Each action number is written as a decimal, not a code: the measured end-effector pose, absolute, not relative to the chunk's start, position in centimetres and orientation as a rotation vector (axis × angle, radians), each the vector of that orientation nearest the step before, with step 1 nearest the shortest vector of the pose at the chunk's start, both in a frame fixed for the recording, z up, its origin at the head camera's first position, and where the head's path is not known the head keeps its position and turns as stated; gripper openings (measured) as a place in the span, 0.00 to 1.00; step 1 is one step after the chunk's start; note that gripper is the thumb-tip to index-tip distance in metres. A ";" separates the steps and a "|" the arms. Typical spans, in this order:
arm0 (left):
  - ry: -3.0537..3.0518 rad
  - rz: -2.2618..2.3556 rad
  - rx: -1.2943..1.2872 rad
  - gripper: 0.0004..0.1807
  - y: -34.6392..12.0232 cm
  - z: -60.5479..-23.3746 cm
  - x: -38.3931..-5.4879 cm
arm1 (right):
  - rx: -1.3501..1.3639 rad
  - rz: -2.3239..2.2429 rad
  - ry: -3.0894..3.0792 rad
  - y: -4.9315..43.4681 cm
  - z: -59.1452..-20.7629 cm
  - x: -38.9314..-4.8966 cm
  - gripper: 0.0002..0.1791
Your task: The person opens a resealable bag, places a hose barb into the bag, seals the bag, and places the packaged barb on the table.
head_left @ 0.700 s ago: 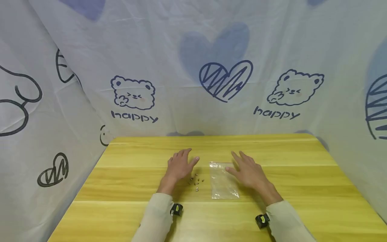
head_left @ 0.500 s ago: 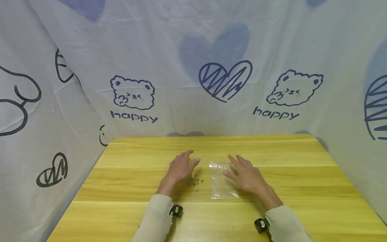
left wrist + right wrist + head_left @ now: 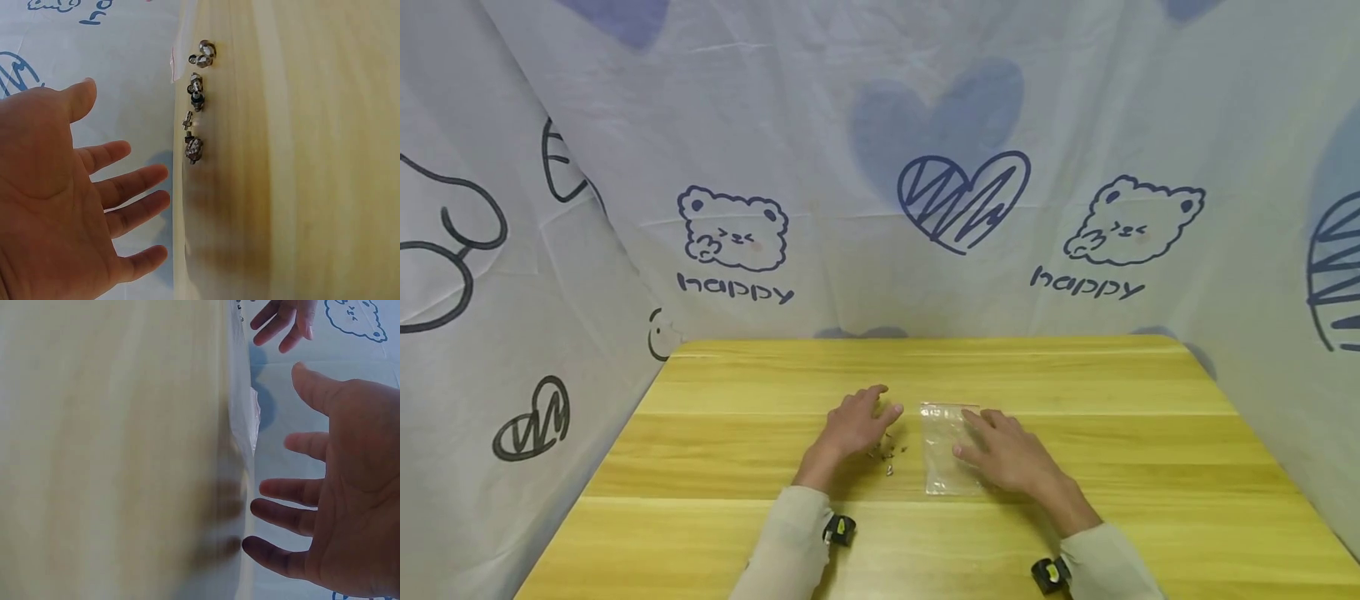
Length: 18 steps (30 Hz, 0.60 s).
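Note:
Several small, shiny metal pieces (image 3: 194, 150) with short stems lie in a loose group on the wooden table. My left hand (image 3: 853, 423) hovers over their far left side, hiding a few from the head view; its fingers are spread and hold nothing. To the right of the pieces lies a clear plastic zip bag (image 3: 942, 467), flat, with a thin red line along its far edge. Over the bag's right side is my right hand (image 3: 1009, 454), fingers spread and relaxed. Whether its fingertips touch the bag I cannot tell. Its palm (image 3: 365, 487) holds nothing.
The yellow wood-grain table (image 3: 700, 467) stretches out on both sides of the hands. A pale cloth (image 3: 842, 283) printed with hearts and bears hangs behind it and at the sides. A small black device (image 3: 840, 529) sits at each wrist.
My right hand has come nearer and lower, over the bag's right side. The left hand has shifted slightly right and nearer, covering more of the metal pieces. The bag has stayed about where it was.

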<state>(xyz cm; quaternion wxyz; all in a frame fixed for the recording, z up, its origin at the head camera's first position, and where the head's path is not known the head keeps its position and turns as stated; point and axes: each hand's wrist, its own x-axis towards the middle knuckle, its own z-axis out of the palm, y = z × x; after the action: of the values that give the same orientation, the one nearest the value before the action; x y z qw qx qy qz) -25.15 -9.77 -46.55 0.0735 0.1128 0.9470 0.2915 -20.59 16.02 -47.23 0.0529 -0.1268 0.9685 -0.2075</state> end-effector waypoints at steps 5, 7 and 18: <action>2.824 0.846 0.348 0.33 -9.6 -46.6 -25.2 | -0.436 -0.605 2.942 16.1 -47.4 -20.2 0.34; 2.818 0.820 0.350 0.32 -9.4 -46.6 -25.1 | -0.455 -0.579 2.940 16.1 -47.3 -20.1 0.34; 2.815 0.709 0.405 0.32 -8.5 -47.1 -24.7 | -0.521 -0.456 2.935 16.4 -47.2 -19.9 0.34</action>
<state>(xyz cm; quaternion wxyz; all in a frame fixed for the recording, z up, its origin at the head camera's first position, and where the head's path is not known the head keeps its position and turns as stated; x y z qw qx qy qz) -24.73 -8.48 -47.14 0.1048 0.1372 0.9551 0.2406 -19.88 16.45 -47.21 0.0629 -0.1724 0.9714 -0.1508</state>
